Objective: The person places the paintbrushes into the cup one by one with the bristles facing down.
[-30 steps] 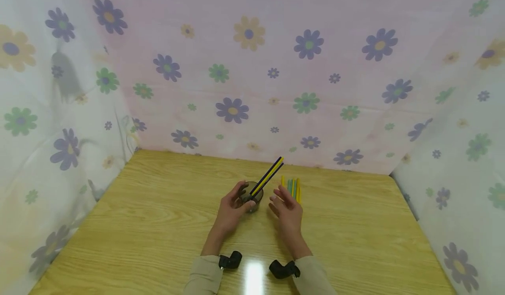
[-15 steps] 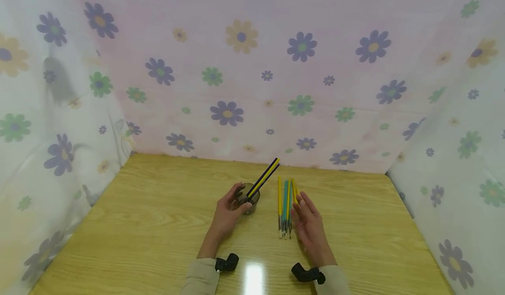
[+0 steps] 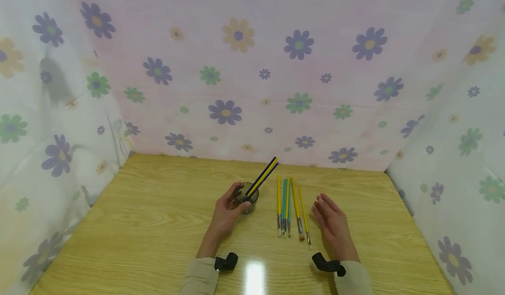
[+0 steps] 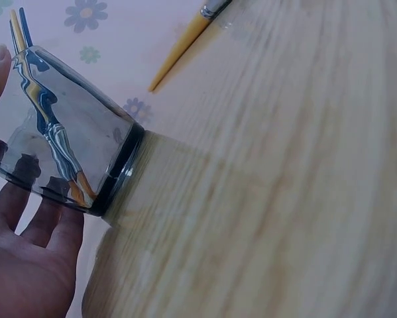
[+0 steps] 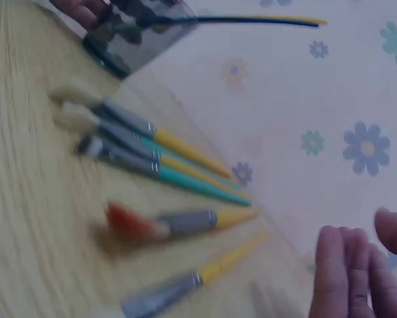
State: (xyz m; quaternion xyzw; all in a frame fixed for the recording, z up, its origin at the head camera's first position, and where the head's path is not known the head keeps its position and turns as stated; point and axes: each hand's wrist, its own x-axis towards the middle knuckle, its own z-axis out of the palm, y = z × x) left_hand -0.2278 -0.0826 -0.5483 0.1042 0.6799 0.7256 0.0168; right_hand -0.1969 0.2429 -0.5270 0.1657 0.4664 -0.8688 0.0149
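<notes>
My left hand (image 3: pixel 226 214) grips a smoky clear glass (image 4: pixel 85 126) standing on the wooden table, thumb on one side and fingers round the other. Dark blue and yellow paintbrushes (image 3: pixel 263 177) lean in the glass, bristles down, handles slanting up to the right. To the right of the glass several yellow and teal paintbrushes (image 3: pixel 285 207) lie side by side, bristles toward me. Apart at their right end are a yellow brush with reddish bristles (image 5: pixel 185 222) and a thin yellow brush (image 3: pixel 304 211). My right hand (image 3: pixel 334 225) hovers beside that thin brush, holding nothing, fingers nearly straight.
The wooden table (image 3: pixel 158 225) ends at a floral curtain (image 3: pixel 252 89) behind, with more of the cloth at both sides. Black camera mounts (image 3: pixel 226 261) sit on both wrists, at the sleeve cuffs.
My right hand has moved right, away from the glass and past the lying brushes, uncovering them. The left hand keeps its hold on the glass. The head view has shifted slightly.
</notes>
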